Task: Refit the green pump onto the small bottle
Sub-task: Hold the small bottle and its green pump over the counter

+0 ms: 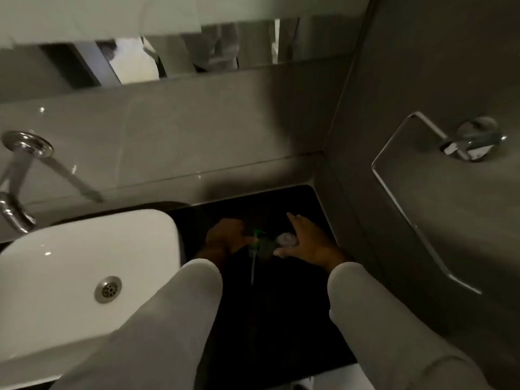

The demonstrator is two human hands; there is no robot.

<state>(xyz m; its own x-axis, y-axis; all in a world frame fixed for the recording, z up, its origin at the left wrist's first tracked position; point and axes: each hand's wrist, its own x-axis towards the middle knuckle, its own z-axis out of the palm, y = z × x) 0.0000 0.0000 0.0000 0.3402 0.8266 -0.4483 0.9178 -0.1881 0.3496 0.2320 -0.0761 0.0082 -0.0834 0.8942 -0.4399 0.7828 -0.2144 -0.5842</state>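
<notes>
The green pump is pinched in the fingers of my left hand above the dark counter. Its thin pale dip tube hangs down towards me. Just right of the pump stands the small bottle, seen from above, pale and blurred. My right hand wraps around the bottle, thumb at the front and forefinger stretched out behind. The pump head is close beside the bottle's top; the dim light hides whether they touch.
A white basin with a metal drain fills the left. A chrome tap juts from the tiled wall above it. On the right wall hangs a chrome towel ring. A mirror runs across the top.
</notes>
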